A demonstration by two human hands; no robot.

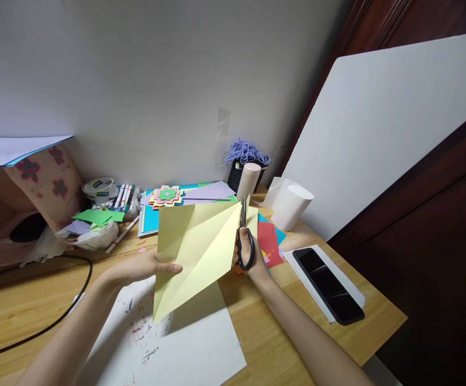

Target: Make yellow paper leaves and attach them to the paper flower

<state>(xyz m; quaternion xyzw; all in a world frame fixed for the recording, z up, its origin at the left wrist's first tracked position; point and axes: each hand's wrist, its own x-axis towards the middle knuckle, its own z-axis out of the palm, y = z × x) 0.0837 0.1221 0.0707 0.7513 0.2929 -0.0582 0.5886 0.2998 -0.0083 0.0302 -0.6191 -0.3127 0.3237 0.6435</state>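
Observation:
A pale yellow sheet of paper (193, 241) with diagonal crease lines is held up above the table. My left hand (156, 267) pinches its left side, thumb on the near face and the other fingers hidden behind. In my right hand (253, 254) is a pair of scissors (246, 249) with dark handles, blades pointing up at the sheet's right edge. A narrow part of the yellow paper shows to the right of the blades. Below the sheet lies a white paper (193, 343) marked with red and blue strokes.
A layered paper flower (166, 196) rests on coloured sheets at the back. Markers (124, 197) and a bag of scraps (92, 236) stand left. On the right are a black phone (329, 287), a white paper roll (292, 208) and red paper (269, 241). A black cable (56, 321) crosses the left side.

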